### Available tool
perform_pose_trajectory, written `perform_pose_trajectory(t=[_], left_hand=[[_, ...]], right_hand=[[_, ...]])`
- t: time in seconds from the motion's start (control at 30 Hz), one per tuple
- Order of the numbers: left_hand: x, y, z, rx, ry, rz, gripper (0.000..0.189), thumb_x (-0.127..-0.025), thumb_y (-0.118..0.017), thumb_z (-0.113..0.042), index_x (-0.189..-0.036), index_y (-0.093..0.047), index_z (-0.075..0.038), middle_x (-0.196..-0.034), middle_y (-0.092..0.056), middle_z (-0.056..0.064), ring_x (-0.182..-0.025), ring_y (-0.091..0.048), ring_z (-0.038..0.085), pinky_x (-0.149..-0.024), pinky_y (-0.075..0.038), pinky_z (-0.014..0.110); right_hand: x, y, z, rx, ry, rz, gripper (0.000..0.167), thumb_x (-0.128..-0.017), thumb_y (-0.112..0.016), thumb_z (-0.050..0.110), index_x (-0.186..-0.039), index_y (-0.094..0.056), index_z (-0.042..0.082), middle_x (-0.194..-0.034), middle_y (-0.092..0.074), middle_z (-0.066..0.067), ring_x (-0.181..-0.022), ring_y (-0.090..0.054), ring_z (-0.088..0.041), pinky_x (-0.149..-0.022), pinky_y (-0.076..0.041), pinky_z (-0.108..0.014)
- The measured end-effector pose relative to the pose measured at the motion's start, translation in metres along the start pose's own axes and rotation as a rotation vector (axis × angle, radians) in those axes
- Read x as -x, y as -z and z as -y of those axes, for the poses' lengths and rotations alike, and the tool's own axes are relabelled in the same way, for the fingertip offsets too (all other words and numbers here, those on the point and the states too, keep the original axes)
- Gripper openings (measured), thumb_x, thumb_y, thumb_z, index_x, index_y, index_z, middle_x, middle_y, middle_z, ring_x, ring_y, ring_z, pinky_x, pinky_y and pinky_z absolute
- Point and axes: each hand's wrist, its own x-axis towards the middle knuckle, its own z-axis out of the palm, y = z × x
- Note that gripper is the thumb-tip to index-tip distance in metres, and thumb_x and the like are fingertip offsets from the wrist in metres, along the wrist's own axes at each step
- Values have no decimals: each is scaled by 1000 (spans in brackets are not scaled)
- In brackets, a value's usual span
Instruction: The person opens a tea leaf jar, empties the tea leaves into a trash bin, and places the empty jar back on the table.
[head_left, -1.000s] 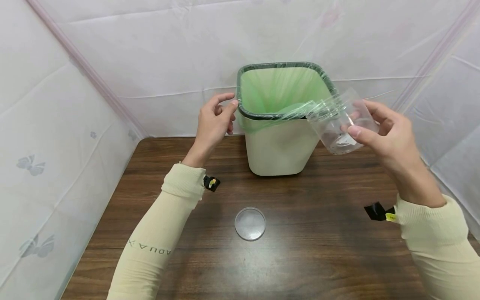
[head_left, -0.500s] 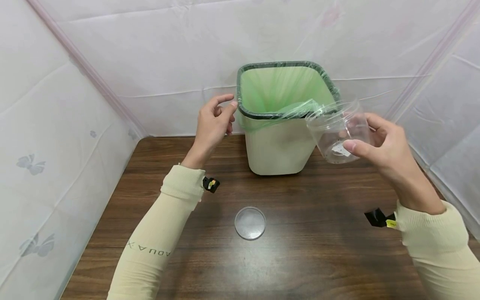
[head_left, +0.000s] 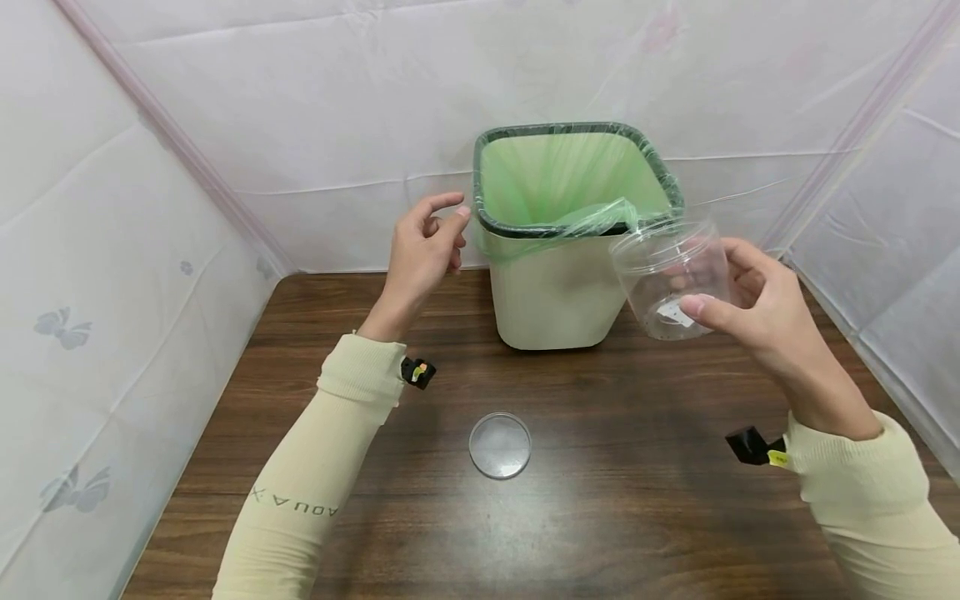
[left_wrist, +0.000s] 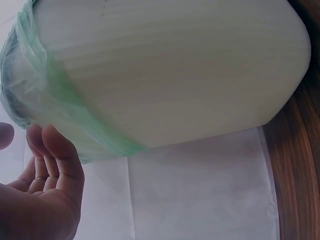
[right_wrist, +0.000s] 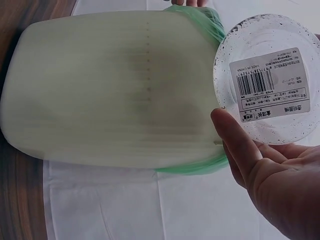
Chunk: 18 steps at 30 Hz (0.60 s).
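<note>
My right hand (head_left: 772,321) grips a clear plastic jar (head_left: 645,287) by its side, thumb in front and fingers behind. The jar is lidless and tilted, its mouth toward the trash bin. In the right wrist view its base shows dark specks and a white barcode label (right_wrist: 270,85). Just left of the jar stands a cream trash bin (head_left: 555,300) with a dark rim, lined with a green plastic bag (head_left: 525,187) folded over it. My left hand (head_left: 420,254) is beside the bin's left rim, fingers loosely bent and holding nothing.
A round clear lid (head_left: 500,447) lies flat on the dark wooden table (head_left: 600,517), in front of the bin. White patterned sheeting (head_left: 300,108) hangs behind the table and along both sides.
My right hand has lowered the jar slightly and turned it more upright, from a steeper tilt at the bin's rim. The left hand has drawn back a little from the rim.
</note>
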Motion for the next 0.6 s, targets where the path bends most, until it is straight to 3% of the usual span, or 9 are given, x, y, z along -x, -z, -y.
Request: perform_pose_trajectory(t=[0.43,0.6], left_hand=[[1,2,4,-12,-6,5,33,-100,-64,-22,-130,-65,-10,-71,-58,6,-51,-53,17,-52,-51,30],[1,1,5,-19,-5,15,36,-100,-64,-22,-132,-63,-6,-73,-59,10,-50,-53,15,-52,-51,29]], right_hand=[[8,-3,-10,36,-8,92,64,-81,-67,-17,-141,-56,4,-106,-69,-13,-97,-68,-19,-77,-56,-21],[10,-6,-13,35,-5,141,66,-81,-66,-18,-142,-54,1,-117,-65,-14,-100,-68,-21,-77,-57,-23]])
